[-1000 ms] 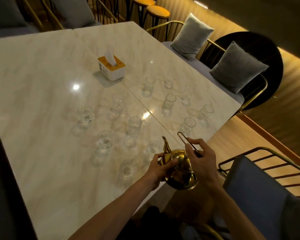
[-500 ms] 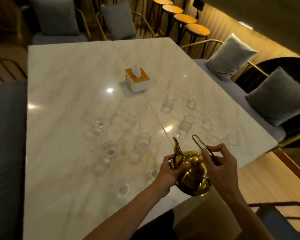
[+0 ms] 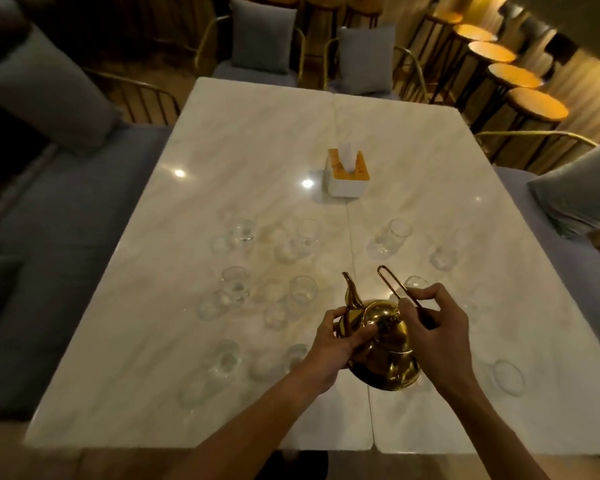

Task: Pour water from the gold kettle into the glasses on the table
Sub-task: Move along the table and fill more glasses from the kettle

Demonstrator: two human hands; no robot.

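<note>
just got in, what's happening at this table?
A person is holding a gold kettle above the near side of a marble table. The right hand grips its long looped handle, and the left hand holds the body just below the spout. The spout points up and away, so nothing is pouring right now. Clear glasses stand scattered across the table, and a tissue box sits further back.

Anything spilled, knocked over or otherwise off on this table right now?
Nothing stands out. The glasses that can be made out stand upright on the marble table, with no puddle visible in the dim light. The tissue box sits upright. Both hands, left hand and right hand, hold the gold kettle.
</note>
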